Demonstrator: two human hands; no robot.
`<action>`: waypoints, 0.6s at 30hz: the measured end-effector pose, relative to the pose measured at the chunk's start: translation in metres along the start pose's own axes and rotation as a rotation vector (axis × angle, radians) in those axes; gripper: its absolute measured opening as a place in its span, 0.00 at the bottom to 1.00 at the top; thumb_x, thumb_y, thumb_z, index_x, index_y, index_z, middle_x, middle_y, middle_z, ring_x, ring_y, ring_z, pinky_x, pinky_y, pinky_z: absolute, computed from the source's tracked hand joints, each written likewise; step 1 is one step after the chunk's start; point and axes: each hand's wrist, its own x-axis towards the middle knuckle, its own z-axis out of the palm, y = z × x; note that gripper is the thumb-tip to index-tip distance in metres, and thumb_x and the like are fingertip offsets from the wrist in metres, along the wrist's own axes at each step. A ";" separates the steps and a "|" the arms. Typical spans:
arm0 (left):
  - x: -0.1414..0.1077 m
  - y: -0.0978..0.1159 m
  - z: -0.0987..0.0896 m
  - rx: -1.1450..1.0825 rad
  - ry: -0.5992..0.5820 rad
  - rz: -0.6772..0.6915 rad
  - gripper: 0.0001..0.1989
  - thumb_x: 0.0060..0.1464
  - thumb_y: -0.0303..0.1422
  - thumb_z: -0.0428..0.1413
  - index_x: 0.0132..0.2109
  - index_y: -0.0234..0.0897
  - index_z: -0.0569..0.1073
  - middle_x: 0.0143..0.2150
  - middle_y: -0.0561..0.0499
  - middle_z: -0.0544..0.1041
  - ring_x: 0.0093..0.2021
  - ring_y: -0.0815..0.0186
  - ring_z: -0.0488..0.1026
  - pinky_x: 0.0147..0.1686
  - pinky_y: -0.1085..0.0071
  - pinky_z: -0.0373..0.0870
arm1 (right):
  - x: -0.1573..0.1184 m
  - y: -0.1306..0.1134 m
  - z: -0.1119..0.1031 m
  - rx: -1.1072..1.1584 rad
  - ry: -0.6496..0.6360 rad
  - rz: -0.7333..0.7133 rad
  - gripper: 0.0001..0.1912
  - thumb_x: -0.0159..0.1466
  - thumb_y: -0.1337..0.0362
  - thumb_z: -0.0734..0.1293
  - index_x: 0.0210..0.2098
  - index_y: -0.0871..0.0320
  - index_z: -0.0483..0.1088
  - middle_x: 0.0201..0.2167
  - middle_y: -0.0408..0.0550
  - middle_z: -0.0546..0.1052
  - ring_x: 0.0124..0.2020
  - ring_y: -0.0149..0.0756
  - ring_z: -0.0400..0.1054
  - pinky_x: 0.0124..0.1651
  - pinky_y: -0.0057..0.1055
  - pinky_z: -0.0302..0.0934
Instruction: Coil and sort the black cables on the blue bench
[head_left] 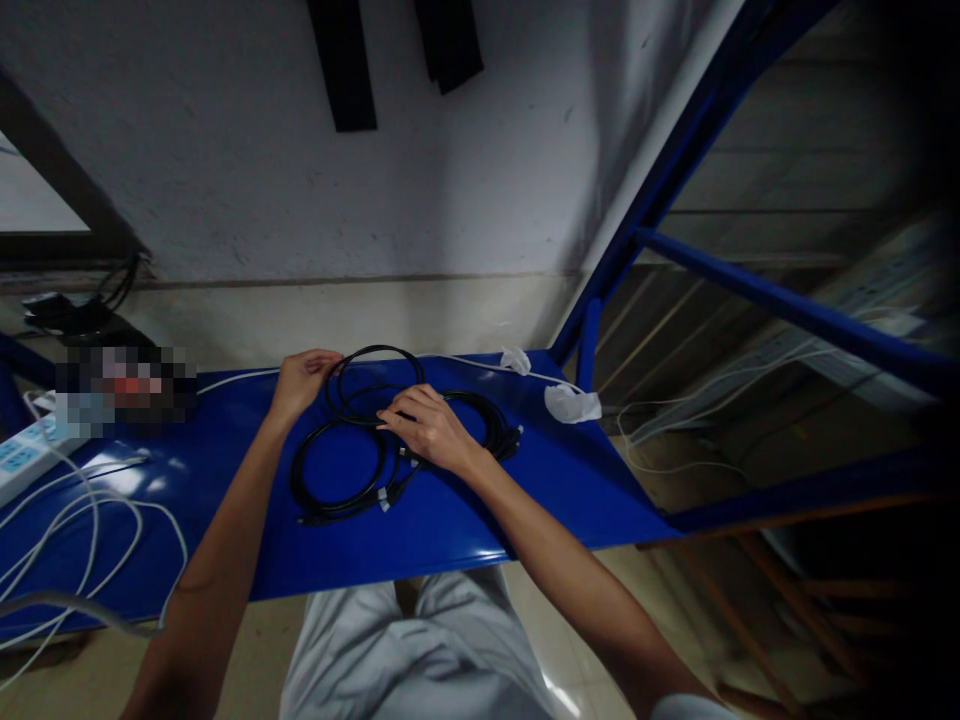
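Observation:
Between my two hands a loop of black cable (pixel 375 349) is held up slightly off the blue table. My left hand (pixel 302 381) pinches the loop's left side with its fingertips. My right hand (pixel 429 424) is closed on the loop's lower right part; its fingers partly hide the cable there. Below lies a coiled black cable (pixel 294 480) with connectors and a small white tag (pixel 384 498) near its lower right. Another black coil (pixel 495 420) rests to the right, partly hidden behind my right hand.
The narrow blue table (pixel 570 500) stands against a wall. Crumpled white pieces (pixel 571 403) lie at its right end. White cables (pixel 97 500) and a white power strip (pixel 26 458) occupy the left. A blue metal frame (pixel 592 345) rises on the right.

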 end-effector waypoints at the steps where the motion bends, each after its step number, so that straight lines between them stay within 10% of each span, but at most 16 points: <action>1: -0.003 -0.006 -0.002 0.036 -0.063 -0.004 0.24 0.52 0.52 0.68 0.42 0.33 0.84 0.42 0.39 0.87 0.42 0.53 0.84 0.47 0.59 0.80 | -0.001 0.002 0.001 0.000 0.022 0.017 0.11 0.77 0.67 0.68 0.56 0.56 0.77 0.45 0.54 0.82 0.50 0.42 0.74 0.54 0.43 0.66; 11: -0.019 -0.027 0.004 0.468 -0.258 0.166 0.13 0.62 0.40 0.57 0.41 0.38 0.84 0.46 0.41 0.85 0.46 0.53 0.81 0.53 0.55 0.77 | -0.002 0.006 -0.009 0.004 0.223 0.077 0.14 0.76 0.66 0.69 0.60 0.53 0.76 0.45 0.53 0.83 0.50 0.45 0.75 0.52 0.45 0.66; 18: -0.041 0.011 0.015 0.435 -0.207 0.224 0.15 0.67 0.44 0.57 0.43 0.40 0.83 0.47 0.42 0.84 0.49 0.52 0.79 0.57 0.54 0.74 | 0.000 0.008 -0.011 0.015 0.260 0.122 0.13 0.76 0.65 0.70 0.58 0.52 0.78 0.43 0.52 0.83 0.49 0.45 0.76 0.51 0.46 0.66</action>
